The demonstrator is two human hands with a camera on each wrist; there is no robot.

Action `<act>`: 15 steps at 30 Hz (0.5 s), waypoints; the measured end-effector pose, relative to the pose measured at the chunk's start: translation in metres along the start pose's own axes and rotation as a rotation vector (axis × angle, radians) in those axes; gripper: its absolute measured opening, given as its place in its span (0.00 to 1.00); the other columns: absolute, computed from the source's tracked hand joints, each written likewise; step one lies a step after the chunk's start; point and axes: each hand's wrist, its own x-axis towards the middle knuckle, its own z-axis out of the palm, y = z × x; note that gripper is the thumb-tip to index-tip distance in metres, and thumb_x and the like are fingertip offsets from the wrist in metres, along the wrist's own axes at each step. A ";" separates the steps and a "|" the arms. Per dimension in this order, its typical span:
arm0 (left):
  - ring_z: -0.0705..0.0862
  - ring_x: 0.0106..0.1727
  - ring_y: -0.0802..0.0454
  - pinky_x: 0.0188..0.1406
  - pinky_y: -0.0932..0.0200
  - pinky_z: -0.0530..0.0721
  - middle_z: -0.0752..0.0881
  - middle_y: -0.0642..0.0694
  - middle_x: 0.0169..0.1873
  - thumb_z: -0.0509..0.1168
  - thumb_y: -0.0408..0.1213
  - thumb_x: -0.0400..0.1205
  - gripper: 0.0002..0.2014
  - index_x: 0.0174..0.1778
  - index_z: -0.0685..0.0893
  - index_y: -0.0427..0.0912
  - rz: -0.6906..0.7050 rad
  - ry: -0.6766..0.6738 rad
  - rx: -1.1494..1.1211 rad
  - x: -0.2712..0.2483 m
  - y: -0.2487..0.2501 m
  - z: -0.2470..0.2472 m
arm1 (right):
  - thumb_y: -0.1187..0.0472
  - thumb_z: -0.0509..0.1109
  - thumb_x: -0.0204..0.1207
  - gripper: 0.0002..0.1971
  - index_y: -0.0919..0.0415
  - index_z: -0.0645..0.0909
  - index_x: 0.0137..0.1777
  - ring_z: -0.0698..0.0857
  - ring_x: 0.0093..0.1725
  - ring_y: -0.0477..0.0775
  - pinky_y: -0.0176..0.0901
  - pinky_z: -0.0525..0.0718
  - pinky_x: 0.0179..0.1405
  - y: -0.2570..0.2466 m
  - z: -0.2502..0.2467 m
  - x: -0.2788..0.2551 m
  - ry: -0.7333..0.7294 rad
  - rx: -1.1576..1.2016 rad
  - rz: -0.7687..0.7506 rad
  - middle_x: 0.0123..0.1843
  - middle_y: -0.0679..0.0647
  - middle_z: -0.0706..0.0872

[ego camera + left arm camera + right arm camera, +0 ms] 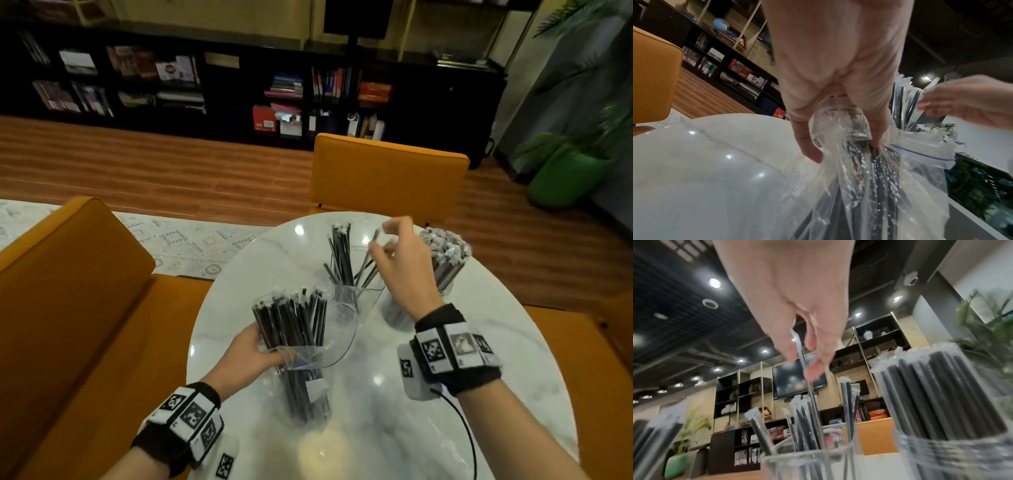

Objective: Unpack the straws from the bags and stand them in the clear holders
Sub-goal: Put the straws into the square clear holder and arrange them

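On the white marble table (376, 438) my left hand (270, 353) grips a banded bundle of black straws (294, 322) that sticks out of a clear zip bag (308, 380). The left wrist view shows the fingers (807, 146) curled round the bundle through the bag (910, 170). My right hand (380, 243) pinches one wrapped black straw (807, 386) above a clear holder (356, 298) that has several straws leaning in it. To its right a second holder (397, 313) is packed full of wrapped straws (445, 253).
An orange chair (387, 171) stands across the table, and an orange seat (68, 291) is at my left. A black cable (462, 425) trails from my right wristband. A green plant pot (565, 178) sits on the floor at far right.
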 end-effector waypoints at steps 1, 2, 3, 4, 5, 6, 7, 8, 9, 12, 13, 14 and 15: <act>0.85 0.57 0.59 0.54 0.64 0.81 0.89 0.53 0.54 0.79 0.35 0.71 0.21 0.60 0.84 0.48 0.005 0.000 0.001 0.001 -0.001 0.000 | 0.58 0.70 0.81 0.21 0.62 0.70 0.69 0.84 0.46 0.51 0.49 0.87 0.52 0.006 0.002 -0.005 -0.045 -0.037 0.043 0.54 0.49 0.78; 0.85 0.57 0.59 0.53 0.65 0.80 0.89 0.53 0.54 0.79 0.35 0.71 0.21 0.60 0.84 0.48 0.010 0.001 0.004 0.001 -0.001 0.000 | 0.54 0.71 0.80 0.24 0.61 0.69 0.72 0.84 0.47 0.49 0.46 0.86 0.52 0.008 0.002 -0.012 -0.034 -0.034 0.048 0.56 0.47 0.77; 0.85 0.57 0.58 0.53 0.64 0.80 0.89 0.52 0.54 0.79 0.36 0.71 0.21 0.60 0.84 0.48 0.014 0.002 0.008 0.002 -0.002 0.000 | 0.51 0.71 0.79 0.26 0.59 0.69 0.72 0.85 0.47 0.45 0.41 0.85 0.50 0.008 0.001 -0.021 -0.016 0.002 0.028 0.56 0.45 0.77; 0.85 0.58 0.57 0.54 0.63 0.80 0.89 0.51 0.54 0.79 0.37 0.71 0.21 0.60 0.84 0.48 0.016 0.005 0.010 0.003 -0.003 0.001 | 0.47 0.71 0.78 0.27 0.57 0.70 0.72 0.84 0.48 0.40 0.36 0.84 0.49 0.005 0.002 -0.031 -0.057 0.053 0.020 0.58 0.44 0.78; 0.85 0.58 0.56 0.55 0.62 0.80 0.89 0.51 0.54 0.79 0.37 0.71 0.22 0.60 0.84 0.47 0.019 0.005 0.010 0.004 -0.003 0.002 | 0.43 0.71 0.75 0.30 0.54 0.69 0.73 0.84 0.51 0.38 0.32 0.82 0.51 0.001 0.005 -0.041 -0.163 0.130 0.026 0.59 0.43 0.80; 0.85 0.59 0.55 0.56 0.62 0.80 0.89 0.51 0.55 0.79 0.37 0.71 0.23 0.61 0.83 0.47 0.023 0.001 0.012 0.004 -0.003 0.004 | 0.39 0.72 0.72 0.35 0.51 0.66 0.76 0.84 0.56 0.38 0.31 0.81 0.55 -0.002 0.011 -0.051 -0.307 0.211 0.053 0.63 0.43 0.79; 0.84 0.59 0.55 0.57 0.62 0.80 0.88 0.51 0.56 0.79 0.37 0.71 0.24 0.63 0.83 0.47 0.033 -0.007 0.018 0.004 -0.002 0.006 | 0.37 0.73 0.68 0.41 0.48 0.63 0.79 0.82 0.61 0.40 0.32 0.79 0.61 -0.002 0.020 -0.061 -0.434 0.262 0.075 0.66 0.41 0.77; 0.84 0.60 0.56 0.57 0.62 0.80 0.88 0.51 0.57 0.79 0.37 0.71 0.26 0.65 0.82 0.48 0.042 -0.017 0.027 0.004 -0.002 0.008 | 0.37 0.74 0.67 0.44 0.46 0.59 0.81 0.79 0.65 0.40 0.33 0.76 0.64 -0.002 0.031 -0.069 -0.513 0.279 0.079 0.68 0.39 0.74; 0.83 0.61 0.56 0.57 0.62 0.80 0.87 0.52 0.58 0.79 0.37 0.71 0.27 0.66 0.81 0.48 0.051 -0.026 0.036 0.004 -0.001 0.010 | 0.39 0.76 0.67 0.45 0.45 0.58 0.81 0.77 0.66 0.37 0.31 0.74 0.66 0.000 0.043 -0.076 -0.536 0.279 0.063 0.68 0.36 0.73; 0.84 0.60 0.57 0.58 0.60 0.81 0.87 0.52 0.57 0.79 0.37 0.70 0.27 0.65 0.81 0.46 0.073 -0.017 0.061 0.004 0.002 0.015 | 0.53 0.74 0.76 0.25 0.50 0.72 0.72 0.82 0.55 0.34 0.21 0.78 0.54 0.002 0.061 -0.082 -0.414 0.354 0.060 0.61 0.38 0.80; 0.84 0.59 0.58 0.57 0.59 0.81 0.88 0.52 0.56 0.80 0.37 0.70 0.26 0.64 0.82 0.46 0.075 -0.007 0.052 0.003 0.003 0.016 | 0.57 0.71 0.79 0.16 0.53 0.76 0.66 0.85 0.49 0.41 0.26 0.83 0.49 0.000 0.061 -0.081 -0.357 0.404 0.073 0.56 0.44 0.84; 0.84 0.57 0.60 0.56 0.59 0.81 0.88 0.53 0.55 0.80 0.37 0.69 0.25 0.62 0.83 0.46 0.075 -0.002 0.036 0.002 0.004 0.015 | 0.60 0.68 0.81 0.09 0.57 0.78 0.60 0.86 0.46 0.47 0.33 0.85 0.46 -0.003 0.057 -0.078 -0.312 0.439 0.076 0.51 0.50 0.85; 0.85 0.57 0.60 0.57 0.59 0.81 0.89 0.53 0.54 0.80 0.37 0.69 0.24 0.61 0.83 0.46 0.077 -0.004 0.022 0.001 0.006 0.015 | 0.62 0.66 0.82 0.05 0.59 0.78 0.56 0.85 0.45 0.51 0.38 0.86 0.45 -0.005 0.052 -0.074 -0.268 0.448 0.072 0.48 0.54 0.85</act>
